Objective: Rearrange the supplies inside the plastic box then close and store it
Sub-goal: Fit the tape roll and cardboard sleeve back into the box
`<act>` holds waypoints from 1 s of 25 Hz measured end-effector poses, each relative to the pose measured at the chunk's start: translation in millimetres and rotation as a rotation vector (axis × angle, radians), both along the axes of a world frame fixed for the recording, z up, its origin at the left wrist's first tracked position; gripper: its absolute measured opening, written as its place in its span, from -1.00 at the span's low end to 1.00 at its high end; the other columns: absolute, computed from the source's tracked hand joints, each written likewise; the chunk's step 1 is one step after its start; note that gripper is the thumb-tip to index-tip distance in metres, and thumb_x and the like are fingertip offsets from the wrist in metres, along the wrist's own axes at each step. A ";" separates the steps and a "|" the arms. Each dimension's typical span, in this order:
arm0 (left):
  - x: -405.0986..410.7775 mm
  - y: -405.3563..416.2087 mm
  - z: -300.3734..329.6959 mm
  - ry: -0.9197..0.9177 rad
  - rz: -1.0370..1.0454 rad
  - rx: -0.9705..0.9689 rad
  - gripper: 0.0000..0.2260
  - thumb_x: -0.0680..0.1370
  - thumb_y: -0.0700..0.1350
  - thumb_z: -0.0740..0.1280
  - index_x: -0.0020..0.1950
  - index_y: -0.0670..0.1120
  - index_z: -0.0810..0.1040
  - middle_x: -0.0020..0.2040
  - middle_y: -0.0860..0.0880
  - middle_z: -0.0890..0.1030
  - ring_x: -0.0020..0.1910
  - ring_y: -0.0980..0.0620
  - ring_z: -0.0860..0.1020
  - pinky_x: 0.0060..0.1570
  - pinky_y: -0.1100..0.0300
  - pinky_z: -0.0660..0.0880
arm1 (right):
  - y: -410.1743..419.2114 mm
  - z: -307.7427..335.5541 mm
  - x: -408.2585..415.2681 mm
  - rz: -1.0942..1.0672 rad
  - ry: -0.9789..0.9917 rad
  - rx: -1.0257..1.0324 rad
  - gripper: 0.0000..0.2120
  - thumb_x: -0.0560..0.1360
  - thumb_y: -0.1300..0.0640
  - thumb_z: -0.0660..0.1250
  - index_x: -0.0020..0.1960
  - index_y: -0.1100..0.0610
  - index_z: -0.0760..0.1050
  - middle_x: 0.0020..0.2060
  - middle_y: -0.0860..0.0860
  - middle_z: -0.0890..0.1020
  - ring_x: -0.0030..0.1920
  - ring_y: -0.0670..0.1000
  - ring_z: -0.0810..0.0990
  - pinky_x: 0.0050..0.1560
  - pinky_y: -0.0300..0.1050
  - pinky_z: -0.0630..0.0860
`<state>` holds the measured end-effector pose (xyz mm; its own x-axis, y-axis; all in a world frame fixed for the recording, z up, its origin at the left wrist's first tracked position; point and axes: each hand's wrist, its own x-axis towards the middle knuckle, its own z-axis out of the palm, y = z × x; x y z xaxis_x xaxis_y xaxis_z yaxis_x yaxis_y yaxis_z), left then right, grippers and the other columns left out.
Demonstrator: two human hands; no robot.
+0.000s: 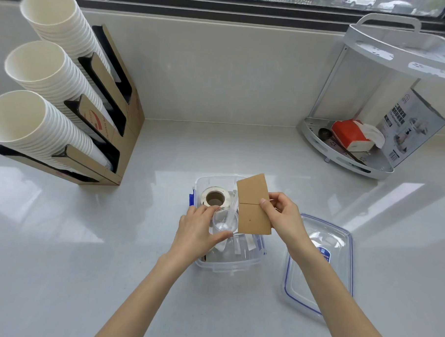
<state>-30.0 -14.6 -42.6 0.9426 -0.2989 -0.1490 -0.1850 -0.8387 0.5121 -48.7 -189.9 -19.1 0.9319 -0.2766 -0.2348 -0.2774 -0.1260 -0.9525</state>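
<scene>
Pinched between thumb and fingers, the brown cardboard sleeves [254, 204] stand upright in the right hand [282, 214], whose grip is clamped on their right edge just above the open plastic box [227, 264]. Holding them on edge probably keeps them flat and slim, so they can slide down along the box's right wall instead of lying across the other supplies. The left hand [197, 232] has its grip closed around a small clear cup [224, 220] at the middle of the box, with thumb on the near side and fingers on the far rim; this looks like steadying or shifting the cup to free a slot for the cardboard. A clear stick-like piece leans in the cup, though what it is cannot be told. Behind the cup, touching the far left corner, a roll of tape [215, 196] lies flat with its core upward. Paper-wrapped pieces lie low in the near part of the box, too blurred to name. The box sits on the bench [59, 250] directly under both hands, and its lid [321, 269] lies just beside it on the right, so closing is not yet begun.
</scene>
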 end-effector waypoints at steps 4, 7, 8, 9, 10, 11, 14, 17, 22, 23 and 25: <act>2.3 -7.3 -4.5 -0.047 -0.009 0.051 -0.42 0.45 0.17 0.27 0.40 -0.01 0.24 0.32 0.02 0.45 0.30 -0.03 0.32 0.23 0.11 0.23 | 2.2 1.0 -2.1 0.007 0.008 -0.010 -0.94 0.54 0.13 0.23 0.00 0.08 0.44 -0.20 -0.04 0.55 -0.14 -0.03 0.53 -0.22 -0.24 0.44; 3.7 -6.9 -4.9 -0.073 -0.011 0.041 -0.45 0.45 0.16 0.28 0.36 -0.03 0.27 0.25 0.01 0.49 0.25 -0.03 0.33 0.19 0.13 0.20 | 5.4 2.5 -3.1 0.013 0.001 -0.067 -0.96 0.53 0.12 0.23 -0.03 0.07 0.44 -0.22 -0.06 0.54 -0.14 0.02 0.53 -0.25 -0.21 0.44; 4.1 -5.0 -4.6 -0.082 -0.025 0.054 -0.45 0.45 0.16 0.28 0.38 0.00 0.26 0.25 0.03 0.48 0.25 -0.02 0.31 0.19 0.13 0.18 | 7.9 3.5 -3.8 0.025 -0.003 -0.099 -0.97 0.53 0.13 0.24 -0.04 0.05 0.44 -0.24 -0.07 0.53 -0.15 0.03 0.54 -0.28 -0.19 0.44; 4.7 -2.1 -4.1 -0.093 -0.046 0.075 -0.44 0.45 0.16 0.27 0.40 0.03 0.23 0.27 0.05 0.46 0.26 -0.02 0.29 0.19 0.13 0.17 | 11.8 4.2 -4.6 0.044 -0.007 -0.134 -0.98 0.52 0.13 0.25 -0.06 0.04 0.43 -0.25 -0.07 0.53 -0.16 0.05 0.54 -0.30 -0.17 0.43; 5.3 0.8 -3.3 -0.103 -0.069 0.100 -0.43 0.46 0.16 0.27 0.42 0.07 0.20 0.28 0.07 0.44 0.26 -0.02 0.28 0.19 0.14 0.16 | 16.5 4.6 -5.7 0.070 -0.013 -0.170 -0.98 0.51 0.14 0.26 -0.08 0.03 0.43 -0.26 -0.07 0.52 -0.18 0.07 0.56 -0.31 -0.16 0.44; 6.0 3.5 -2.0 -0.111 -0.087 0.121 -0.42 0.46 0.16 0.26 0.43 0.10 0.17 0.26 0.07 0.44 0.24 -0.02 0.28 0.16 0.14 0.15 | 22.4 4.5 -6.8 0.103 -0.021 -0.209 -0.97 0.50 0.14 0.26 -0.09 0.03 0.43 -0.26 -0.07 0.52 -0.20 0.09 0.57 -0.31 -0.18 0.44; 6.1 11.0 -0.4 -0.112 -0.091 0.117 -0.42 0.48 0.10 0.24 0.45 0.08 0.12 0.21 0.04 0.44 0.21 -0.03 0.28 0.05 0.18 0.10 | 39.6 3.0 -9.2 0.191 -0.060 -0.321 -0.98 0.50 0.13 0.27 -0.09 0.03 0.43 -0.31 -0.12 0.49 -0.38 -0.07 0.51 -0.37 -0.34 0.40; 3.1 20.3 -3.9 -0.088 0.006 0.086 -0.35 0.48 0.06 0.26 0.48 0.00 0.03 0.29 -0.01 0.34 0.29 -0.04 0.25 0.20 0.13 0.18 | 48.2 1.1 -7.9 0.215 -0.070 -0.377 -0.98 0.50 0.12 0.26 -0.09 0.04 0.41 -0.32 -0.13 0.48 -0.48 -0.16 0.43 -0.44 -0.41 0.35; -3.7 25.7 -12.9 0.012 0.162 -0.016 -0.33 0.48 0.03 0.28 0.48 -0.06 0.02 0.32 -0.10 0.29 0.31 -0.08 0.25 0.24 0.10 0.25 | 63.1 -3.1 -7.8 0.284 -0.093 -0.502 -0.88 0.49 0.15 0.25 -0.01 0.16 0.46 -0.27 -0.04 0.52 -0.38 -0.13 0.41 -0.25 -0.21 0.39; -3.7 25.8 -14.2 0.025 0.170 -0.030 -0.34 0.48 0.02 0.27 0.48 -0.06 0.02 0.32 -0.11 0.29 0.31 -0.08 0.26 0.24 0.09 0.25 | 67.3 -4.9 -7.6 0.305 -0.096 -0.558 -0.86 0.49 0.15 0.24 0.01 0.18 0.46 -0.22 0.01 0.56 -0.33 -0.08 0.46 -0.19 -0.15 0.42; -3.6 25.9 -15.1 0.050 0.178 -0.063 -0.37 0.50 0.02 0.25 0.47 -0.06 0.04 0.32 -0.11 0.30 0.32 -0.09 0.26 0.26 0.08 0.25 | 74.9 -9.9 -6.5 0.354 -0.083 -0.659 -0.82 0.49 0.15 0.22 0.05 0.21 0.45 -0.09 0.11 0.62 -0.12 0.07 0.56 -0.06 -0.04 0.49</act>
<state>-33.6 11.3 -57.7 0.9732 -0.1389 -0.1833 -0.0099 -0.8217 0.5699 -55.2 -115.0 -29.1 0.9987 -0.0157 -0.0495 -0.0447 -0.7458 -0.6646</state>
